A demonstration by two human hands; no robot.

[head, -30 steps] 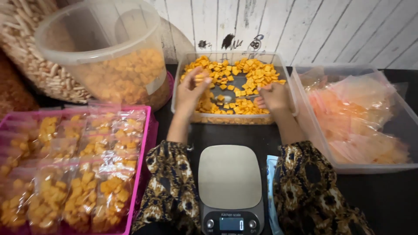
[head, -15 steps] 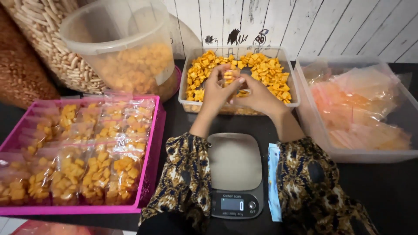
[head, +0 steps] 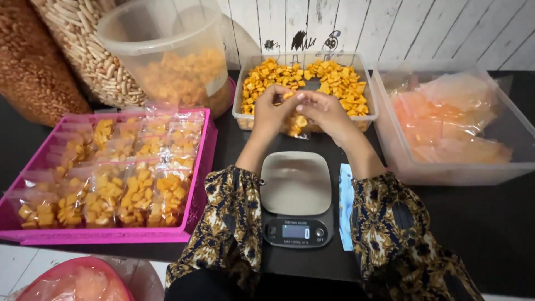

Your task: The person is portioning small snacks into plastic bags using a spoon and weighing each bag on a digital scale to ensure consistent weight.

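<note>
Both the left hand (head: 274, 110) and right hand (head: 323, 111) pinch a small clear bag (head: 295, 124) of orange crackers; keeping its mouth level above the scale (head: 295, 184) avoids spills.

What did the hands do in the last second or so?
Both hands, left hand and right hand, left the clear tub of orange crackers, met, and drew back over its near rim holding a small clear bag. The grey kitchen scale and pink tray stayed put.
</note>
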